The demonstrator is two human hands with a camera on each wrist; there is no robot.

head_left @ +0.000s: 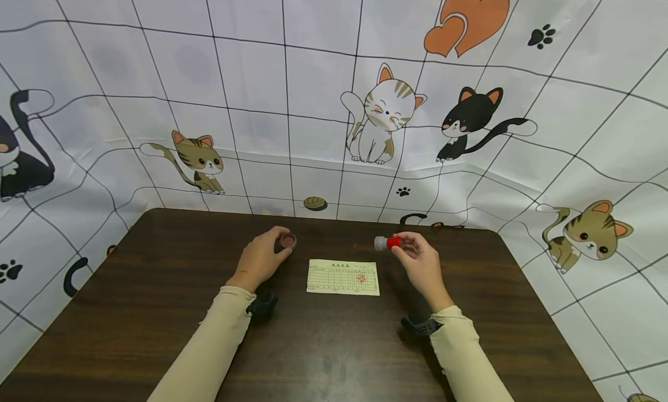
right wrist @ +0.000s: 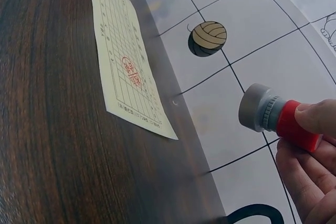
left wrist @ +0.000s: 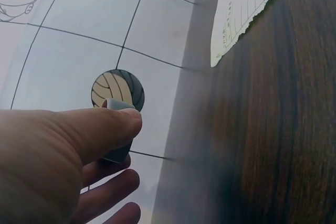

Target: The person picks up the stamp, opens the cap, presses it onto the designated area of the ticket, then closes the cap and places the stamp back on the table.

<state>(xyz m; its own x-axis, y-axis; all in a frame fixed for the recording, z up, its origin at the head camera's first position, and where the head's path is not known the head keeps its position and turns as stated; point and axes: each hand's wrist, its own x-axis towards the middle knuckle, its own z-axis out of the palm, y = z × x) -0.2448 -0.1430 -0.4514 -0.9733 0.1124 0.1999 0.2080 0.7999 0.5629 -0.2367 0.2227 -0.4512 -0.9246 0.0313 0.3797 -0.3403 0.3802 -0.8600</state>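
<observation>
My left hand (head_left: 259, 260) pinches a small round cap (head_left: 288, 241) between thumb and fingers, its dark reddish inside showing in the head view. In the left wrist view the thumb covers much of the grey cap (left wrist: 119, 104). On the other side, my right hand (head_left: 420, 263) holds a stamp (right wrist: 286, 119) by its red handle, with the grey round end pointing left. Between the hands, on the table, lies a pale yellow printed slip (head_left: 341, 277). A round red stamp mark (head_left: 361, 278) shows on the right part of the slip.
The dark brown wooden table (head_left: 323, 344) ends at a white sheet (head_left: 250, 123) with black grid lines and cartoon cats, which hangs behind it. Dark bands sit on both wrists, the left band (head_left: 262, 304) and the right band (head_left: 420, 325).
</observation>
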